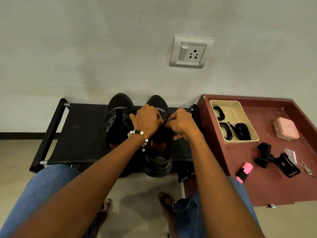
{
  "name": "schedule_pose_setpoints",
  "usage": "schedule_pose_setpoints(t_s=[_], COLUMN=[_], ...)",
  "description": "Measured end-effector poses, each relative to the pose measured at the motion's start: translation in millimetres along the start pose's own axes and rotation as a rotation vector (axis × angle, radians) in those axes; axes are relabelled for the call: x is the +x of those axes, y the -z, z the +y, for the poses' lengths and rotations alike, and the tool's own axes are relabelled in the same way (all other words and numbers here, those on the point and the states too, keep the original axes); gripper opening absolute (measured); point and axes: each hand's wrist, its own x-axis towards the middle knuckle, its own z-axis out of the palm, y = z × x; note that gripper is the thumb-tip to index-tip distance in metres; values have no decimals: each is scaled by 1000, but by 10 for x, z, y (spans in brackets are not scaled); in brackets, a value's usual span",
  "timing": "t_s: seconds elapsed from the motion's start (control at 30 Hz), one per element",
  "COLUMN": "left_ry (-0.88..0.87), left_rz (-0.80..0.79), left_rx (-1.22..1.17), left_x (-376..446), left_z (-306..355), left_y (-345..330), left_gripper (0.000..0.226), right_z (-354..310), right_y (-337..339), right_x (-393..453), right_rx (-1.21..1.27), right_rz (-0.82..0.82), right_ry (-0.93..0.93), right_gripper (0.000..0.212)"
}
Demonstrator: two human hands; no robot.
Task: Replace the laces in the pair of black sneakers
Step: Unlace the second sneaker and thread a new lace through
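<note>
The left hand (145, 120) and the right hand (181, 123) meet over the lacing area of the right-side sneaker (158, 134). Both hands have curled fingers that pinch something dark between them, likely a lace; the lace itself cannot be made out against the black shoe. The left wrist carries a bead bracelet (139, 134).

The left-side sneaker (118, 117) stands just beside the first, toes toward the wall (103, 48). Both stand on a black fabric surface (82, 131) with a black tube frame.

To the right stands a reddish-brown surface (274, 186) with a raised rim. It carries a cream tray (247, 115) holding coiled black laces (241, 131), a pink box (286, 128), a black clamp mount (276, 159), a pink highlighter (244, 171) and keys (307, 169).

A switch-and-socket plate (190, 52) is set in the wall. The floor (145, 194) is pale tile. The hands hide the eyelets of the right-side sneaker.
</note>
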Motion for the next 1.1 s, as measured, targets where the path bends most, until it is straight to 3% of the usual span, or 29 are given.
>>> schedule_pose_setpoints(t_s=[0.23, 0.43, 0.7, 0.87, 1.1], left_ry=[245, 358, 285, 226, 140], left_rz=[-74, -99, -53, -69, -147], left_rx=[-340, -351, -369, -378, -463], left_x=[-4, 69, -1, -39, -111], left_z=[-53, -48, -50, -62, -133], left_y=[-121, -146, -166, -70, 123], left_gripper=[5, 10, 5, 7, 30], right_z=[-6, 76, 134, 126, -12], right_y=[50, 14, -172, -259, 80], right_x=[-60, 33, 227, 323, 87], right_rx=[56, 256, 40, 43, 142], right_rz=[-96, -44, 256, 296, 489], right_ry=[6, -96, -42, -65, 107], right_gripper=[18, 21, 19, 24, 30])
